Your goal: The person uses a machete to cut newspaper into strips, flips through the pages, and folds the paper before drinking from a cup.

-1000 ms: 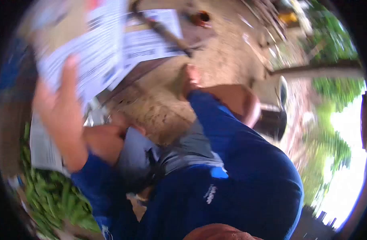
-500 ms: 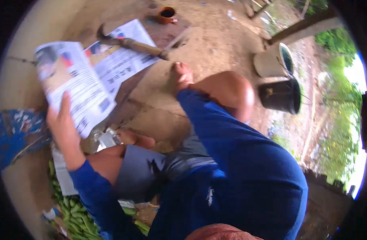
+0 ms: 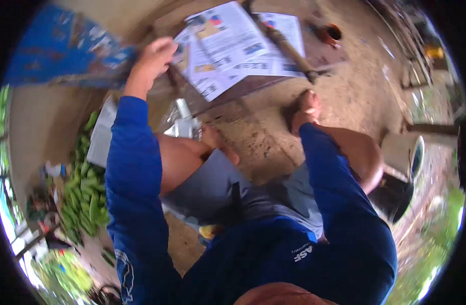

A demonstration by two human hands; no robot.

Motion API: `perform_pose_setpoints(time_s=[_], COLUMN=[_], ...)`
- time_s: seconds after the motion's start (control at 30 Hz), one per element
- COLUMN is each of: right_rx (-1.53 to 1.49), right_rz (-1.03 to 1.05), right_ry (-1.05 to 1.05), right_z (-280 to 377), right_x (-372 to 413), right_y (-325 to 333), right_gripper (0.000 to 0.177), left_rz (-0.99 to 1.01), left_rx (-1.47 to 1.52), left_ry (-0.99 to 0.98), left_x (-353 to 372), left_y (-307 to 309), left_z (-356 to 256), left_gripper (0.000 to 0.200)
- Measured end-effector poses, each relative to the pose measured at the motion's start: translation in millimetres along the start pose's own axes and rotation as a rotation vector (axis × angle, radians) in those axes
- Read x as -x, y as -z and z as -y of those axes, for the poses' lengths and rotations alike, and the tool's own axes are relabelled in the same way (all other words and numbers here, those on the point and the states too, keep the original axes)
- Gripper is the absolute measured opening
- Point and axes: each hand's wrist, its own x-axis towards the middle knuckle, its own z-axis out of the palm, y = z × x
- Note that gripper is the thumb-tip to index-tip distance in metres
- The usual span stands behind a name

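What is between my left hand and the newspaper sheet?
Nothing visible: the left hand grips the newspaper sheet at its left edge. A wooden-handled tool lies across the papers just right of it.

The newspaper sheets [image 3: 228, 43] are thin matt printed paper, the floor [image 3: 344, 96] rough cracked earth, the tool handle [image 3: 288, 44] worn wood.

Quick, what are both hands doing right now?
Left hand: closed on the edge of the newspaper sheet.
Right hand: hidden past its blue sleeve, cannot be told.
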Motion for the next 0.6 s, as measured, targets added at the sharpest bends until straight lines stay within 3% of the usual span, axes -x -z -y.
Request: perform_pose_setpoints(time_s=[0.07, 0.13, 0.2, 0.3, 0.37, 0.43, 0.5, 0.57, 0.6], right_rx=[0.334, 0.318, 0.048, 0.049, 0.113, 0.166, 0.195, 0.197, 0.204], right_rz=[0.226, 0.43, 0.481, 0.535, 0.567, 0.595, 0.606, 0.596, 0.591], right_ry=[0.216, 0.212, 0.056, -0.004, 0.014, 0.026, 0.029, 0.047, 0.052], right_z=[4.6, 26.7, 32.0, 46.0, 57.0, 64.5, 66.4, 66.5, 66.2], right_x=[6.9, 3.6, 6.6, 16.3, 21.6, 26.6, 32.6, 36.0, 36.6], right_y=[36.2, 95.5, 106.8, 129.9, 145.4, 160.1, 171.4, 169.6, 168.3], right_gripper=[0.067, 0.092, 0.103, 0.094, 0.088, 0.082, 0.081, 0.086, 0.088], left_rz=[-0.063, -0.104, -0.156, -0.229, -0.252, -0.291, -0.218, -0.146, -0.323], left_rx=[0.154, 0.176, 0.092, -0.137, -0.484, -0.777, -0.633, -0.694, -0.743], left_ry=[-0.127, -0.155, -0.127, 0.071, 0.252, 0.315, 0.354, 0.481, 0.38], left_x=[44.8, 88.0, 126.3, 172.1, 210.2, 251.2, 295.9, 324.3, 339.0], left_y=[31.7, 61.2, 83.7, 95.0, 80.9, 37.9, -21.1, -57.1, -66.3], left_z=[-9.0, 4.8, 56.6, 190.6, 294.6, 382.9, 452.3, 432.9, 410.3], left_gripper=[0.056, 0.048, 0.049, 0.058, 0.079, 0.106, 0.119, 0.119, 0.083])
